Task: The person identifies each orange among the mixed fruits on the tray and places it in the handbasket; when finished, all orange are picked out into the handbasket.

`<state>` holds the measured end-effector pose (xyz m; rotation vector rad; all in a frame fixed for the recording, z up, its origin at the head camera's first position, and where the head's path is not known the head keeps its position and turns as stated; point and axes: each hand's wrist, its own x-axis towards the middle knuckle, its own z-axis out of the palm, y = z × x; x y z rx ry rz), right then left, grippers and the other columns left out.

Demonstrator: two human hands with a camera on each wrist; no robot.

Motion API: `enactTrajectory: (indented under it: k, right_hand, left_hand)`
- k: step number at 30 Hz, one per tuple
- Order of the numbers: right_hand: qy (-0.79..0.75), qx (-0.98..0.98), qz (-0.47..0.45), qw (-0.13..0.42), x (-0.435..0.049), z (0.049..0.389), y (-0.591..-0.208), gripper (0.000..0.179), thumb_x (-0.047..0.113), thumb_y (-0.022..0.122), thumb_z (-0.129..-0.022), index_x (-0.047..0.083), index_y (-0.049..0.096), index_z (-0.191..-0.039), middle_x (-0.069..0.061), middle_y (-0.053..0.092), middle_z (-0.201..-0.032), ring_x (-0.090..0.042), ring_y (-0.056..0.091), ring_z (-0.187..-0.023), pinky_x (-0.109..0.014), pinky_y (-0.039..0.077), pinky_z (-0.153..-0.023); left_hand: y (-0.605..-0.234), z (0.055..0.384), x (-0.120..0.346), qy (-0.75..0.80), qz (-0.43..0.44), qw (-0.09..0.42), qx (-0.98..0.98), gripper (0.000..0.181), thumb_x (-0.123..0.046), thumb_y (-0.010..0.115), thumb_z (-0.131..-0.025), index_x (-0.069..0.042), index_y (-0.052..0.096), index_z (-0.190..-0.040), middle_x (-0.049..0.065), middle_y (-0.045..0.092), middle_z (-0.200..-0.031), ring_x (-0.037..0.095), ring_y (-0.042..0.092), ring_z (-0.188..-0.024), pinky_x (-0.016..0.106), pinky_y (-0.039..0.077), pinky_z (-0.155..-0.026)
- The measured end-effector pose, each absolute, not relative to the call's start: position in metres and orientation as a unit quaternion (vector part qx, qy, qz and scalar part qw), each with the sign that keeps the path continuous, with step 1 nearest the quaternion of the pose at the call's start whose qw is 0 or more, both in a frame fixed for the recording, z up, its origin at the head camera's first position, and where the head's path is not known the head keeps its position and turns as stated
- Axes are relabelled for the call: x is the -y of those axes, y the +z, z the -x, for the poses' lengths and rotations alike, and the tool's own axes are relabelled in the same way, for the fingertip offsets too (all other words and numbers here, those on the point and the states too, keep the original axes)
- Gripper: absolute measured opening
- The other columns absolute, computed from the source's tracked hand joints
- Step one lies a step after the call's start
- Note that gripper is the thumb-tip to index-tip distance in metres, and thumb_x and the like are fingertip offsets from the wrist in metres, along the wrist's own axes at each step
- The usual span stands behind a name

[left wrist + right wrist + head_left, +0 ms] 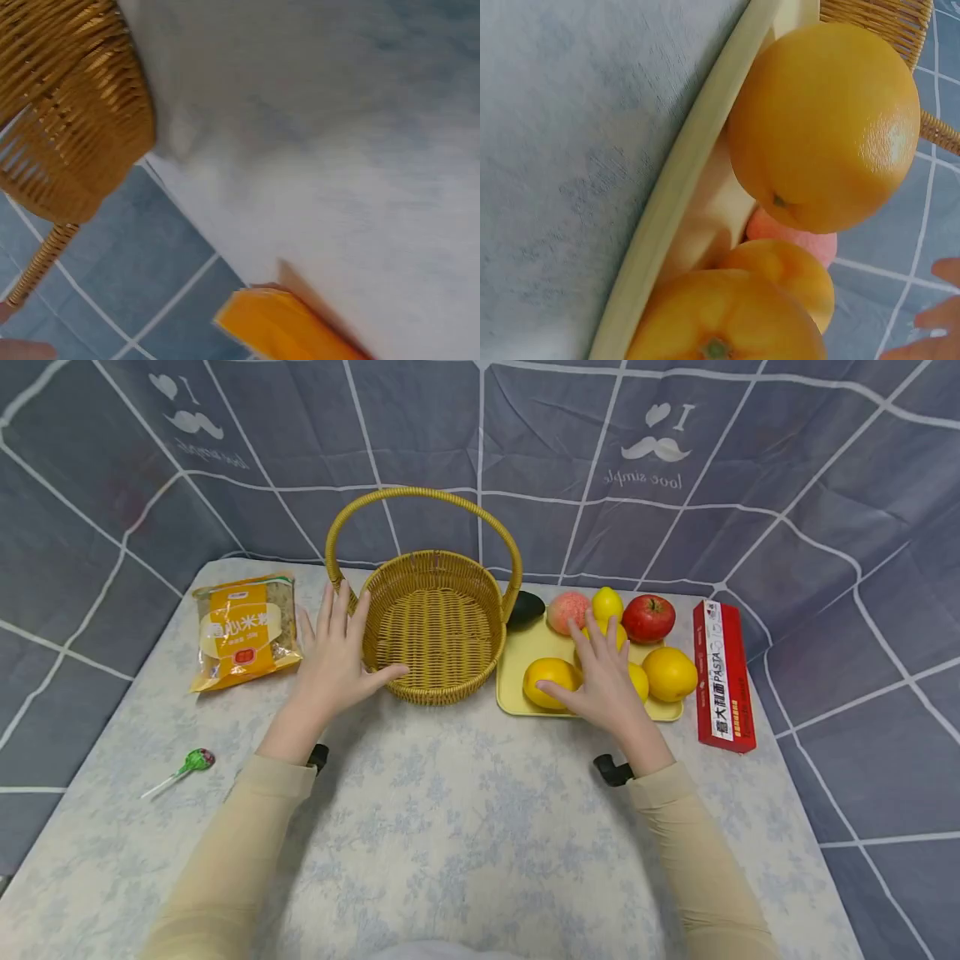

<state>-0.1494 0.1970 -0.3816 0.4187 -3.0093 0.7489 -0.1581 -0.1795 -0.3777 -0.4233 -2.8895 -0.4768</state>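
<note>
My left hand (330, 653) hovers with spread fingers at the left side of a wicker basket (438, 689), which has a tall arched handle (423, 493). Nothing is held in it. Over a pale yellow tray (517, 708) my right hand (609, 683) is spread too, holding nothing; whether it touches any fruit cannot be told. Several oranges lie on the tray, among them a left one (550, 682) and a right one (669, 674). Behind them are a pink peach (567, 612), a lemon (607, 603) and a red apple (648, 617). The right hand partly hides the middle fruit.
A dark green fruit (527, 608) sits between basket and tray. Left of the basket lies an orange rice-noodle bag (247, 631), with a green-wrapped lollipop (197, 761) nearer the front. A red pasta box (724, 677) stands right of the tray. Grey checked cloth (540, 468) encloses the table.
</note>
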Motion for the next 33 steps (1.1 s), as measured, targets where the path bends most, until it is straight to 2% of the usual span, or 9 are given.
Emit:
enactTrajectory:
  k: [6,9,13,15,22,25,33]
  right_hand:
    - [0.272,0.952,-0.140,-0.012,-0.191,0.147,-0.385,0.096,0.054,0.072,-0.085,0.018,0.022,-0.159,-0.009,0.008,-0.167,-0.040,-0.003,-0.152,-0.068,0.010,-0.120]
    - [0.278,0.950,-0.141,-0.021,-0.188,0.147,-0.387,0.093,0.054,0.070,-0.086,0.017,0.024,-0.158,-0.009,0.013,-0.166,-0.038,0.006,-0.153,-0.064,0.019,-0.120]
    - [0.284,0.949,-0.135,-0.033,-0.185,0.148,-0.390,0.091,0.056,0.069,-0.086,0.015,0.028,-0.156,-0.010,0.020,-0.164,-0.034,0.021,-0.150,-0.060,0.028,-0.118]
    - [0.284,0.949,-0.132,-0.038,-0.185,0.148,-0.392,0.090,0.054,0.069,-0.087,0.013,0.029,-0.155,-0.013,0.025,-0.162,-0.034,0.027,-0.148,-0.058,0.030,-0.118]
    - [0.280,0.952,-0.116,-0.052,-0.184,0.149,-0.401,0.087,0.045,0.072,-0.086,0.009,0.031,-0.154,-0.019,0.033,-0.155,-0.039,0.034,-0.141,-0.058,0.033,-0.116]
    - [0.280,0.952,-0.111,-0.054,-0.183,0.149,-0.403,0.086,0.041,0.073,-0.086,0.007,0.031,-0.153,-0.021,0.035,-0.152,-0.039,0.036,-0.139,-0.058,0.035,-0.114]
    - [0.278,0.953,-0.095,-0.069,-0.182,0.150,-0.407,0.083,0.027,0.077,-0.083,0.001,0.034,-0.149,-0.025,0.038,-0.146,-0.039,0.039,-0.134,-0.056,0.036,-0.114]
  left_hand:
    - [-0.384,0.153,0.189,-0.234,0.114,0.073,0.963,0.105,-0.068,0.056,-0.088,-0.007,0.007,-0.159,0.022,-0.001,-0.165,0.044,0.003,-0.151,0.071,0.005,-0.118]
    - [-0.387,0.150,0.192,-0.281,0.096,0.052,0.953,0.103,-0.069,0.050,-0.091,-0.006,0.005,-0.159,0.021,-0.002,-0.165,0.044,0.002,-0.151,0.071,0.007,-0.118]
    - [-0.390,0.149,0.195,-0.330,0.068,0.007,0.941,0.098,-0.065,0.049,-0.093,-0.012,0.001,-0.160,0.017,-0.004,-0.165,0.043,0.001,-0.151,0.073,0.011,-0.116]
    - [-0.392,0.151,0.195,-0.350,0.052,-0.016,0.935,0.094,-0.062,0.049,-0.095,-0.014,-0.001,-0.160,0.017,-0.003,-0.166,0.042,0.002,-0.152,0.073,0.014,-0.115]
    - [-0.401,0.159,0.193,-0.433,0.018,-0.071,0.899,0.088,-0.055,0.048,-0.098,-0.012,0.002,-0.159,0.022,0.006,-0.162,0.043,0.025,-0.145,0.061,0.032,-0.116]
    - [-0.405,0.161,0.191,-0.473,0.009,-0.081,0.877,0.085,-0.049,0.050,-0.100,-0.010,0.003,-0.159,0.021,0.008,-0.162,0.043,0.028,-0.145,0.057,0.036,-0.115]
    - [-0.402,0.161,0.188,-0.519,-0.024,-0.096,0.849,0.073,-0.023,0.049,-0.103,-0.008,0.004,-0.159,0.019,0.016,-0.162,0.040,0.030,-0.145,0.055,0.042,-0.111]
